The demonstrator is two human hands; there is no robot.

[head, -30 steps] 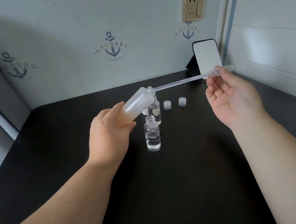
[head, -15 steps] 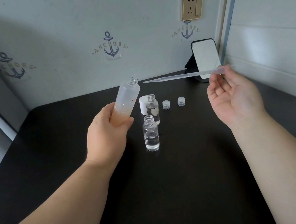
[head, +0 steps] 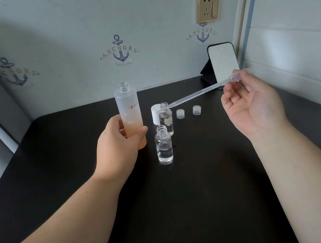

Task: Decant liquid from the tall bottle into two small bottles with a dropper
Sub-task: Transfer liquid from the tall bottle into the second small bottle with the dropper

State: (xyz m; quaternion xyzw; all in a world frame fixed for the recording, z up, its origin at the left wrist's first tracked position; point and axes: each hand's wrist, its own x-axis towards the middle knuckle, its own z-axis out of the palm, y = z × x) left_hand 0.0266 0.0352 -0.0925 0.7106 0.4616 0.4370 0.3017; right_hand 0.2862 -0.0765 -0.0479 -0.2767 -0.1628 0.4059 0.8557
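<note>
Since the earlier frames I have brought the tall bottle [head: 129, 113] from a steep tilt back to upright and drawn the dropper [head: 199, 92] clear of its neck; the dropper tip now sits at the mouth of the far small bottle [head: 166, 118]. My left hand [head: 117, 147] grips the tall bottle low on its body, fingers and thumb wrapped round it, base at or just above the counter [head: 59, 179]; I cannot tell which. Its cap is off and liquid stands in roughly the lower third. My right hand [head: 251, 104] pinches the dropper bulb between thumb and fingertips, the other fingers loosely spread, palm up. Whether the tip is inside the neck or just at the rim cannot be resolved. The near small bottle [head: 164, 146] stands open, uncapped, holding clear liquid in its lower part; the far one also shows liquid. A white cap [head: 157, 115] stands just behind the far bottle on its left, and two small caps [head: 188, 112] lie to its right. Assessment: the draw is complete and the transfer to the far bottle is in hand. Risk noted: the dropper approaches at a shallow angle, so a squeeze before the tip is seated could spill onto the counter or nudge the light bottle.
</note>
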